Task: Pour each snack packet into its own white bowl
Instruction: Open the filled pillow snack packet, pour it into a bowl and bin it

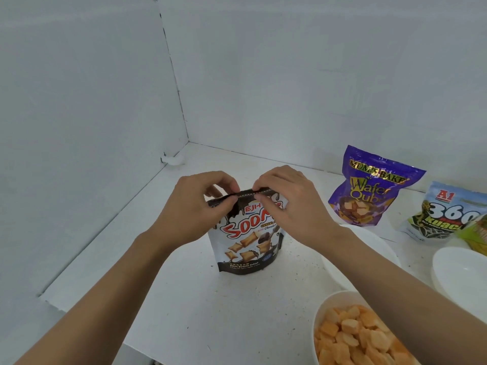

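In the head view, the chocolate cereal packet [245,243] is standing upright on the white surface [200,312]. Both hands are pinching its top seal: the left hand [200,204] is clamping the left part of the strip, and the right hand [287,206] is gripping just beside it. The packet looks unopened, so tearing seems to be the step in hand. It would go best with the grips close together, one hand pulling nearer and the other away, and the pouch kept upright so nothing spills. An empty white bowl [374,241] is sitting just right of the packet, and a nearer bowl [329,304] is already holding orange pieces.
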Action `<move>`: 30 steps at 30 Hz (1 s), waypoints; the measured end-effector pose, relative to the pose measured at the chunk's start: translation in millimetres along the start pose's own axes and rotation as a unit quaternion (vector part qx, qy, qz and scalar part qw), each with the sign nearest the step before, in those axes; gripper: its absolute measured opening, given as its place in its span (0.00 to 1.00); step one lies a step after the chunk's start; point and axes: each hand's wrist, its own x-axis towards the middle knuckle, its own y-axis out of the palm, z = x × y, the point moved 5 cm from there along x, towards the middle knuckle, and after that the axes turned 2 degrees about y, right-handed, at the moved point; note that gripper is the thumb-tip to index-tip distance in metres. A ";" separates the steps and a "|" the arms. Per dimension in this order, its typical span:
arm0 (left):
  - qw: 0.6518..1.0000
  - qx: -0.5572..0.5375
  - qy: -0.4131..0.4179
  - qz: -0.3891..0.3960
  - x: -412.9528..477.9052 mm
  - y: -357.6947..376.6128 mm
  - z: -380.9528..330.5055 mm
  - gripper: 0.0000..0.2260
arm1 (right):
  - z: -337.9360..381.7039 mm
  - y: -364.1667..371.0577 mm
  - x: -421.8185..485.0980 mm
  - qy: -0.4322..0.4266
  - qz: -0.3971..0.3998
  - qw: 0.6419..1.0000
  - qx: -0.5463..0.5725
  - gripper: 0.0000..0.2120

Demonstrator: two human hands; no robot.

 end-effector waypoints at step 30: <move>0.927 -0.253 -0.238 0.144 3.3 54.8 -13.0 0.14 | -17.4 -0.6 -22.2 0.470 0.112 0.730 0.483 0.15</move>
